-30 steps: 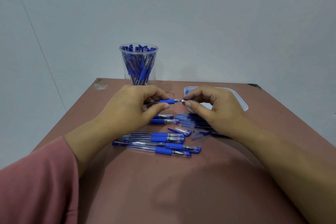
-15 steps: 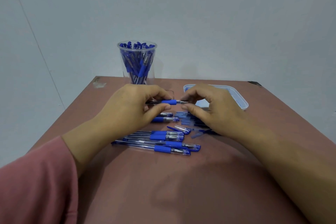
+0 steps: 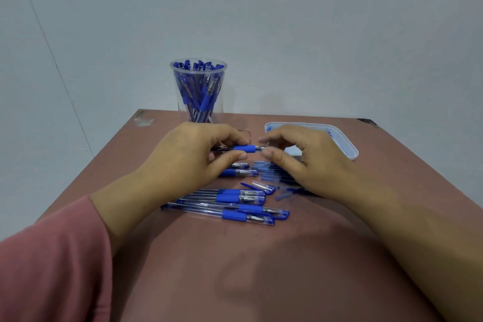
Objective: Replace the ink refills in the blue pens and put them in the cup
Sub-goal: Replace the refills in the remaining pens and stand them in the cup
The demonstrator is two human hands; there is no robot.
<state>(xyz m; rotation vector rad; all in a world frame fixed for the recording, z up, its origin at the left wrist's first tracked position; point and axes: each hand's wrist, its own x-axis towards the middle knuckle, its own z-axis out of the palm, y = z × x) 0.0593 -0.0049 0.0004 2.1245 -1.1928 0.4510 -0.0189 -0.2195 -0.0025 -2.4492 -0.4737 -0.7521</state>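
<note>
The right hand's [image 3: 308, 162] thumb and forefinger, pinched on the nib a moment ago, have parted a little. They are now curled either side of the tip and blurred, so whether they touch it cannot be told. The left hand [image 3: 183, 162] grips the blue pen [image 3: 244, 148] level above the table [image 3: 261, 269], fingers wrapped round its clear barrel, with the ribbed blue rubber grip and metal point sticking out towards the right hand.

Below it, more clear-barrelled pens [image 3: 230, 213] lie in a loose row on the matt, scuffed reddish-brown top. Just beside them are a loose clear cap [image 3: 264, 187] and a heap of thin refills [image 3: 271, 172], partly hidden under the right hand. Behind the left hand stands a clear tapered plastic cup [image 3: 197, 91] packed with blue pens. A shallow white plastic tray [image 3: 347, 146], smeared with blue, sits behind the right hand. A pink sleeve [image 3: 52, 269] covers the left forearm. Any print on the barrels is too small to read.
</note>
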